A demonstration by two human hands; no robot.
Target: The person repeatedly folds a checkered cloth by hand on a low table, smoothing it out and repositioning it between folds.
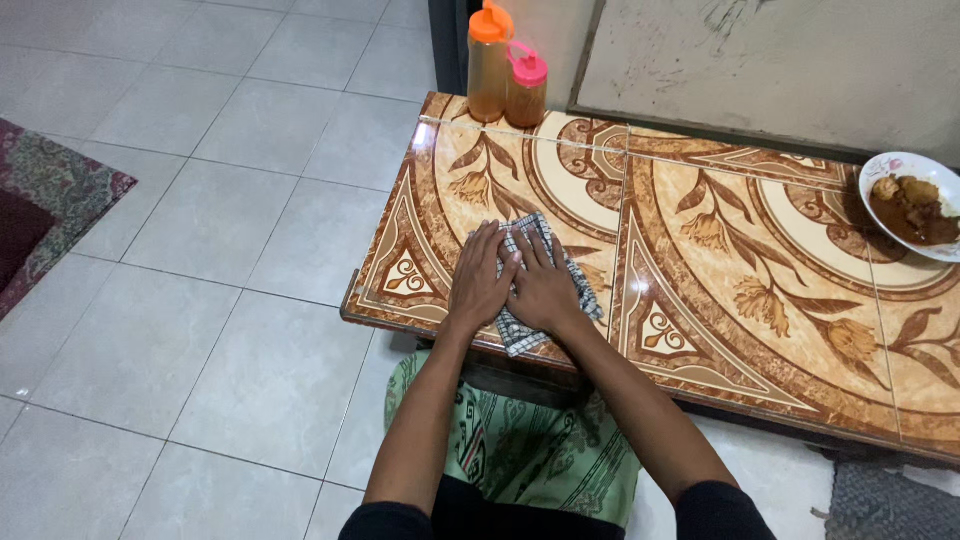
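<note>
A checked grey-and-white cloth point(537, 234) lies near the front left corner of a low table topped with brown patterned tiles point(740, 240). My left hand point(480, 280) rests flat on the cloth's left part and partly on the tile. Beside it, my right hand point(545, 285) lies flat on the cloth, touching the left one. The fingers of both hands are stretched forward and pressed down. Most of the cloth is hidden under my hands.
Two squeeze bottles stand at the table's far left corner, one with an orange cap point(489, 62), one with a pink cap point(527, 85). A white bowl of brown food point(910, 205) sits at the right edge. A patterned rug point(45, 205) lies on the pale floor tiles.
</note>
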